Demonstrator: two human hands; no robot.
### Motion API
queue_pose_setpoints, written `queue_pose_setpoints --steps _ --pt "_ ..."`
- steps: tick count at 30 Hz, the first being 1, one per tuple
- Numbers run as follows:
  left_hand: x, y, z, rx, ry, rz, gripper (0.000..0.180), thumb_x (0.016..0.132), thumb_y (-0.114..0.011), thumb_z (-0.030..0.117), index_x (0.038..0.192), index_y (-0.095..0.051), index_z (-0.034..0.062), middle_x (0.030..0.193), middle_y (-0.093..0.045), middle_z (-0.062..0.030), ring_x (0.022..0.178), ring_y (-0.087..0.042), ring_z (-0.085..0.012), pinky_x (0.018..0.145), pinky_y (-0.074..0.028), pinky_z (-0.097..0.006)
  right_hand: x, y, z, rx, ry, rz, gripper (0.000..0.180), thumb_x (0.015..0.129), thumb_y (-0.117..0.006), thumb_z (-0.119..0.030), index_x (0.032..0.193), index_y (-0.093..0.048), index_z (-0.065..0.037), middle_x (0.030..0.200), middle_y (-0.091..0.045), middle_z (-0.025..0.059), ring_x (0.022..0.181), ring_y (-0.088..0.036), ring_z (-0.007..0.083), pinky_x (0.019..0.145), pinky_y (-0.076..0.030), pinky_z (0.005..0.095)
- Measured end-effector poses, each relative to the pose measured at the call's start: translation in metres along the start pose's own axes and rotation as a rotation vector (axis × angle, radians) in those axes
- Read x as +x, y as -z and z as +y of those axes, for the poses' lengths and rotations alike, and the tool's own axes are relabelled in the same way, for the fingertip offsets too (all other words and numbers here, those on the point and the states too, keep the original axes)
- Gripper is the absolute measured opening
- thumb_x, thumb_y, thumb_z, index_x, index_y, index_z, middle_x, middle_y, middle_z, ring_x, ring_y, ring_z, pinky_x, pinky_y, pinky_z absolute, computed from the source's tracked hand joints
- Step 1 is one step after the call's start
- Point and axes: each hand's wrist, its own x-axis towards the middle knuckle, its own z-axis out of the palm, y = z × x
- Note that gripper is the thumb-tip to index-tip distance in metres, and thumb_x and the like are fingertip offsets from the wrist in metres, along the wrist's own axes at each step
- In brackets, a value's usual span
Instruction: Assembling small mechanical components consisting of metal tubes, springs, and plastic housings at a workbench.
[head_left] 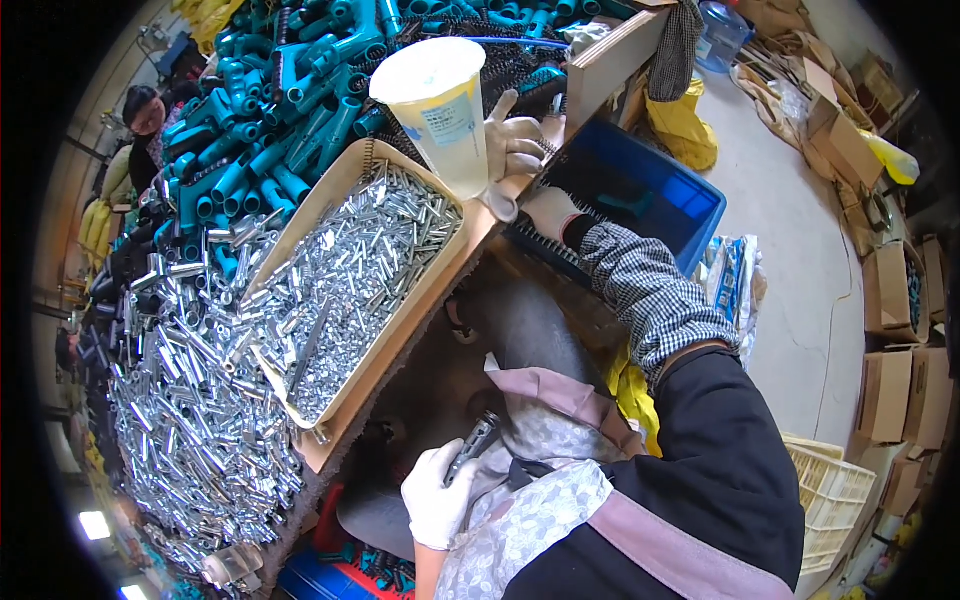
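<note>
My left hand (438, 495), in a white glove, is closed round a dark cylindrical part (472, 448) and holds it tilted above my lap. My right hand (553, 213), also gloved, reaches into the near left side of a blue crate (708, 215). Its fingers are mostly hidden, so I cannot tell what they grip. Dark coil springs (548, 245) lie just below that hand. A teal piece (628, 205) rests deeper in the crate. On the bench by the crate, a white glove (515, 148) shows behind a plastic cup (440, 120).
A tan tray (455, 243) of small metal pins sits on the bench edge. Loose metal parts (190, 420) heap to its left, teal tool housings (300, 110) behind. A wooden board (615, 70) stands beside the crate. Another person (146, 120) is at far left.
</note>
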Motion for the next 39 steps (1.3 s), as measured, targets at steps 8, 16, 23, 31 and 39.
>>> queue_pose_setpoints --steps 8,16,23,31,39 --pt "-0.004 0.005 -0.002 -0.036 -0.057 0.033 0.031 0.078 -0.079 0.014 0.106 -0.073 0.0014 0.093 -0.07 -0.0162 0.081 -0.07 -0.0305 0.075 -0.055 -0.035 -0.002 0.022 0.002 -0.007 -0.019 -0.125 0.018 0.086 -0.058 -0.013 0.097 -0.069 -0.004 0.097 -0.072 0.0187 0.092 -0.07 0.0376 0.08 -0.055 0.0481" --pt "-0.02 0.004 -0.035 -0.32 0.161 0.054 0.035 0.079 -0.077 0.015 0.109 -0.071 -0.0012 0.097 -0.071 -0.0174 0.086 -0.069 -0.0292 0.081 -0.053 -0.036 -0.106 0.144 -0.07 1.617 -0.526 0.053 0.031 0.095 -0.062 -0.013 0.121 -0.057 0.004 0.093 -0.065 0.0106 0.075 -0.068 0.0157 0.067 -0.059 0.0317" --pt "-0.023 0.005 -0.035 -0.406 0.134 0.096 0.051 0.077 -0.078 0.016 0.123 -0.064 -0.0016 0.112 -0.069 -0.0186 0.104 -0.067 -0.0307 0.094 -0.05 -0.037 -0.168 0.16 -0.27 2.293 -0.36 -0.455 0.027 0.096 -0.065 -0.006 0.12 -0.054 -0.001 0.11 -0.066 0.0131 0.095 -0.071 0.0229 0.087 -0.058 0.0361" --pt "-0.066 0.045 -0.061 -0.754 0.209 0.555 0.053 0.086 -0.077 0.012 0.134 -0.059 -0.0039 0.095 -0.066 -0.0017 0.069 -0.055 -0.0044 0.057 -0.044 -0.019 -0.147 0.181 -0.345 1.989 -0.207 -0.794 0.035 0.093 -0.065 0.0 0.126 -0.059 0.007 0.103 -0.071 0.0154 0.091 -0.073 0.0222 0.08 -0.062 0.0338" --pt "-0.081 0.055 -0.07 -0.627 0.171 0.556 0.051 0.085 -0.075 0.005 0.132 -0.059 -0.0061 0.096 -0.064 -0.0012 0.077 -0.056 -0.0053 0.067 -0.046 -0.02 -0.143 0.195 -0.361 1.676 -0.076 -0.734 0.033 0.09 -0.068 -0.005 0.121 -0.062 0.006 0.095 -0.071 0.011 0.078 -0.07 0.0144 0.068 -0.056 0.0266"
